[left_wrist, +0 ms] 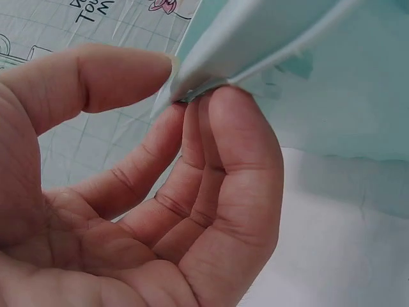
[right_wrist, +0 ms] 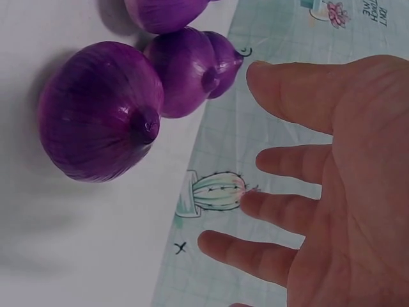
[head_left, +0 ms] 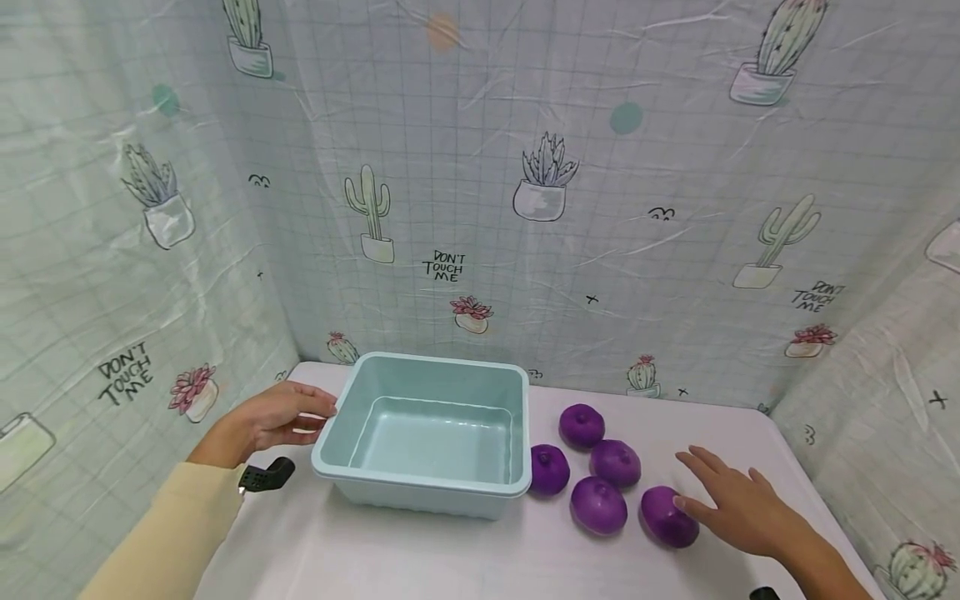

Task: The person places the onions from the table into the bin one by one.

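A pale blue-green plastic basin [head_left: 422, 483] stands on the white table. My left hand [head_left: 288, 414] pinches its left rim; in the left wrist view the thumb [left_wrist: 128, 77] lies along the outer side and the bent fingertips [left_wrist: 233, 102] tuck under the lip. To the basin's right lie several purple onions. My right hand [head_left: 738, 504] hovers with spread fingers by the rightmost onion [head_left: 667, 521], the thumb overlapping it in the head view. From the right wrist, the nearest onion [right_wrist: 99, 115] sits apart from the fingers, its stem end facing the palm.
Another onion [head_left: 549, 471] sits close against the basin's right side, with an onion [head_left: 582, 426] behind it and two more, one further back [head_left: 615, 462] and one in front [head_left: 598, 506]. A cactus-print cloth [head_left: 480, 125] hangs around the table's [head_left: 390, 558] back and sides.
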A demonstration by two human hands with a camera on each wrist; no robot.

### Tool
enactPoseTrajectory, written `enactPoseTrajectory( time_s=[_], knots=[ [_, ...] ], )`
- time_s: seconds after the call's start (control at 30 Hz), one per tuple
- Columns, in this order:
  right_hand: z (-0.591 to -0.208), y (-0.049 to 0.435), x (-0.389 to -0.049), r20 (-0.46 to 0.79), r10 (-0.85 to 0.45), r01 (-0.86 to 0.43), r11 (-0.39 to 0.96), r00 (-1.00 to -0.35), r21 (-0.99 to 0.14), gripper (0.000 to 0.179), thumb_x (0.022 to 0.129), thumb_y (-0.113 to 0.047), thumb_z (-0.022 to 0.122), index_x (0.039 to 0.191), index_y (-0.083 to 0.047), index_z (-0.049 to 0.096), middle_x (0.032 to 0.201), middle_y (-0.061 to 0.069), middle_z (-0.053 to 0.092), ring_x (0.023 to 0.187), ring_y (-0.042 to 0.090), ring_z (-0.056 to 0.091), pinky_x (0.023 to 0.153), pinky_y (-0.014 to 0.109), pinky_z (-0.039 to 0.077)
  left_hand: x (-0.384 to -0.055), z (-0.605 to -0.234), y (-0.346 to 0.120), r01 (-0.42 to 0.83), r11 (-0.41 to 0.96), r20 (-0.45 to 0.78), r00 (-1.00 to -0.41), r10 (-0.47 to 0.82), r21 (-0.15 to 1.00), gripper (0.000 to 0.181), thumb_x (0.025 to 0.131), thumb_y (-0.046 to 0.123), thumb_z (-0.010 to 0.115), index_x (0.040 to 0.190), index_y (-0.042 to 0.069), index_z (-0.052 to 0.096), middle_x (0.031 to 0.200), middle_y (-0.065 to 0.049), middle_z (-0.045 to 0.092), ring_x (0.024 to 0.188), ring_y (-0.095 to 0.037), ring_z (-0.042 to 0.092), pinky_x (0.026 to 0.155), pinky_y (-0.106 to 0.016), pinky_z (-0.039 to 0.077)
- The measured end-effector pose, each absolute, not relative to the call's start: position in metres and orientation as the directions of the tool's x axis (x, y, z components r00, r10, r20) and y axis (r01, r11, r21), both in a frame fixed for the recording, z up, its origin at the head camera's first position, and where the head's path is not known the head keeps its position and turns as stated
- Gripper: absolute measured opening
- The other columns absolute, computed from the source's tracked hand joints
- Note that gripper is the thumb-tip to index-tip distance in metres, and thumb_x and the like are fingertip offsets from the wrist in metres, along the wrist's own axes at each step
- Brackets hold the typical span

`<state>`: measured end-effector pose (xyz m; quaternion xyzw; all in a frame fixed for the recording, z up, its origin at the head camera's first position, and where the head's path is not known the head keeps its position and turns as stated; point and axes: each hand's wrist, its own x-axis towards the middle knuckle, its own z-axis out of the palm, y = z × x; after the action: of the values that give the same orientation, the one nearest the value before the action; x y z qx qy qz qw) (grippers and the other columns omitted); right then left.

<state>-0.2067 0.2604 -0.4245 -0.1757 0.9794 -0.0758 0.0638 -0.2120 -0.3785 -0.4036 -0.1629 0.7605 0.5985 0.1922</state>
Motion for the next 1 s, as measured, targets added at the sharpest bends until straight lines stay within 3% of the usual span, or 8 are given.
enactPoseTrajectory(
  time_s=[0.17,0.67,1.0],
  knots=[
    [-0.423,0.261,-0.209,-0.162,-0.343,-0.313,0.932,-0.925,-0.184,0.074,0.098,-0.051,0.066,0.151,-0.003,0.048,0.154,0.032,0.046,0.13,0.054,0.057,0.101,0.087,0.027,-0.214,-0.402,-0.38,-0.469,0.219,-0.487,-0.873,0.031,0.855,0.026,0.096,0.012,0.072,0.118,0.0,0.068,0.099,-0.003,0.073,0.089,-0.019,0.068,0.078,-0.032,0.063],
    [-0.425,0.272,-0.204,-0.151,-0.327,-0.299,0.936,-0.933,-0.184,0.072,0.097,-0.05,0.067,0.149,-0.003,0.05,0.152,0.03,0.05,0.129,0.053,0.058,0.099,0.086,0.03,-0.223,-0.404,-0.375,-0.423,0.242,-0.453,-0.888,0.08,0.873,0.041,0.093,0.012,0.077,0.128,-0.003,0.061,0.1,-0.003,0.075,0.088,-0.018,0.07,0.08,-0.035,0.062],
    [-0.43,0.265,-0.206,-0.077,-0.37,-0.34,0.904,-0.926,-0.26,0.068,0.095,-0.042,0.072,0.145,0.0,0.054,0.148,0.028,0.055,0.128,0.052,0.059,0.1,0.076,0.043,-0.217,-0.403,-0.387,-0.401,0.283,-0.447,-0.886,0.122,0.871,0.043,0.095,0.013,0.074,0.131,-0.005,0.058,0.1,0.0,0.075,0.089,-0.016,0.072,0.081,-0.034,0.063]
  ],
)
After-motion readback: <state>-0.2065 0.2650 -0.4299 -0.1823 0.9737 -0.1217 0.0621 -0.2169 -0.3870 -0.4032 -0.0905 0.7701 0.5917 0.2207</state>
